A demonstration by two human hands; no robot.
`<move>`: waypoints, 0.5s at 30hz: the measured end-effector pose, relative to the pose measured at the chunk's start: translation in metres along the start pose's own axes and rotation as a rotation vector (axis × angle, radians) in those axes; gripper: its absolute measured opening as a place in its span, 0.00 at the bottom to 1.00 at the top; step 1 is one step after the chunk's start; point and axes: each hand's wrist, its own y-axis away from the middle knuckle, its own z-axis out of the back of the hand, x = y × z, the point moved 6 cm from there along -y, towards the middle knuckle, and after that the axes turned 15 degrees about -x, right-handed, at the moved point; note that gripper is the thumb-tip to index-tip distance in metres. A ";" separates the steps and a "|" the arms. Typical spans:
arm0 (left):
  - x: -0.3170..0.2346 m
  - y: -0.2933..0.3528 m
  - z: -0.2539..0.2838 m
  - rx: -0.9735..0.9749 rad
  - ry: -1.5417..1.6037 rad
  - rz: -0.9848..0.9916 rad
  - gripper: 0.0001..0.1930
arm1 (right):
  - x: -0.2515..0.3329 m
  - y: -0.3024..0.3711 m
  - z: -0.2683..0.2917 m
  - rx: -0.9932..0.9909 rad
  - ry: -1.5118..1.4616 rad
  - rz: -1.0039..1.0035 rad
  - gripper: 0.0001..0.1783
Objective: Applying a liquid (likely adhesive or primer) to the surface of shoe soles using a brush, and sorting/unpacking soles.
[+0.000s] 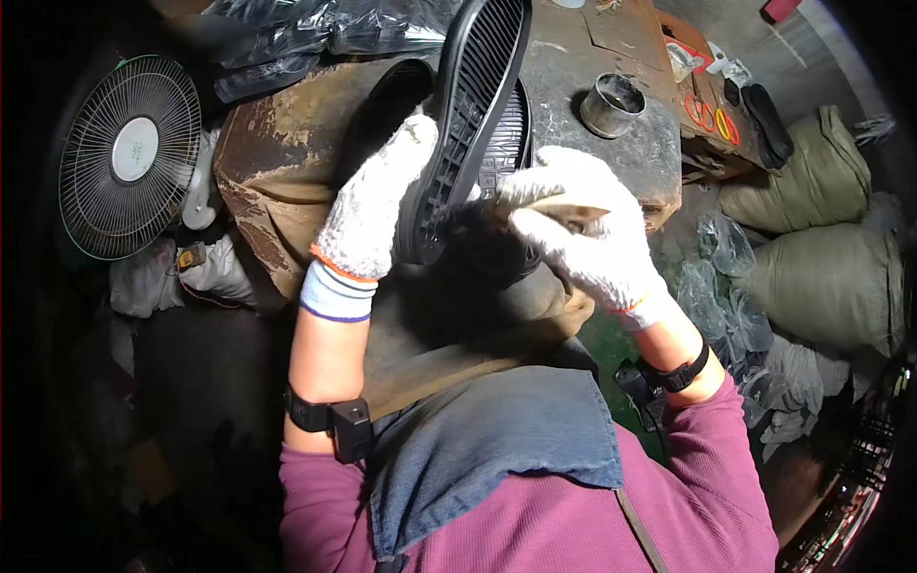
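Note:
A long black shoe sole (465,129) with a ribbed, blocky inner face stands tilted in front of me. My left hand (374,202), in a white knit glove, is closed on its left edge. My right hand (585,224), gloved the same way, grips a slim tool with a tan handle (564,205) beside the sole's lower end. The tool's working end is lost in the dark, so its kind cannot be told. Dark rounded material lies under the right fingers. Behind the held sole shows another black sole (509,134).
A metal cup (612,105) stands on the worn bench (640,162). Farther right lie scissors with orange handles (698,113) and yellow-handled ones (727,126). A fan (134,151) stands at left; stuffed green sacks (821,286) and clear plastic bags (716,301) sit at right.

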 end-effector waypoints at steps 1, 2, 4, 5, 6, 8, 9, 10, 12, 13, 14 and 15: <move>-0.014 -0.004 -0.002 0.095 -0.132 -0.101 0.24 | -0.006 -0.004 0.005 -0.053 0.006 -0.014 0.08; -0.023 -0.004 -0.006 0.189 -0.265 -0.202 0.25 | -0.013 -0.007 0.010 -0.106 0.011 -0.027 0.09; -0.010 -0.001 -0.007 0.192 0.048 0.110 0.27 | -0.034 -0.019 0.012 -0.165 -0.266 -0.278 0.08; -0.009 0.001 -0.014 0.216 0.485 0.488 0.28 | -0.038 -0.029 0.018 -0.190 -0.206 -0.298 0.08; -0.010 0.009 -0.025 0.232 0.920 0.867 0.29 | -0.045 -0.039 0.024 -0.216 -0.147 -0.318 0.09; -0.016 0.010 -0.031 0.173 0.588 0.704 0.31 | -0.062 -0.055 0.031 -0.280 -0.094 -0.247 0.09; -0.017 0.013 -0.037 0.151 0.754 0.825 0.30 | -0.059 -0.066 0.041 -0.312 0.117 -0.039 0.10; -0.019 0.019 -0.040 0.118 0.914 0.949 0.30 | -0.056 -0.075 0.045 -0.334 0.318 0.169 0.11; -0.023 0.030 -0.042 0.132 0.928 0.974 0.29 | -0.054 -0.075 0.051 -0.365 0.362 0.311 0.11; -0.023 0.034 -0.041 0.134 0.934 0.989 0.28 | -0.051 -0.069 0.046 -0.349 0.385 0.359 0.10; -0.019 0.031 -0.043 0.137 0.943 0.989 0.28 | -0.051 -0.069 0.041 -0.338 0.411 0.421 0.10; -0.015 0.038 -0.042 0.131 1.043 1.064 0.27 | -0.054 -0.057 0.030 -0.323 0.476 0.414 0.10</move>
